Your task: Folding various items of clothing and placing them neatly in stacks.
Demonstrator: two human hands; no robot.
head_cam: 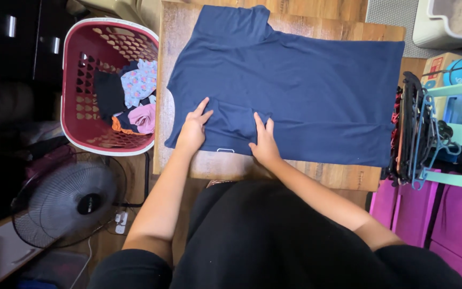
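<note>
A: Here, where is the shirt?

B: The navy T-shirt (295, 91) lies spread on the wooden table (316, 174), centre frame. The left hand (192, 131) and right hand (264, 144) press flat, fingers spread, on its folded near sleeve.

A: How would it handle?

B: Probably light, soft and floppy; best pinched at the hems or shoulder seams.

This is a room in a home, used for laundry. A red plastic laundry basket (89, 48) with mixed clothes stands on the floor beside a wooden counter (316, 174), where a navy blue shirt (306, 80) lies spread. A bunch of clothes hangers (415, 134) hangs at the counter's end. An electric fan (65, 200) and purple storage boxes (445, 214) stand near.
</note>
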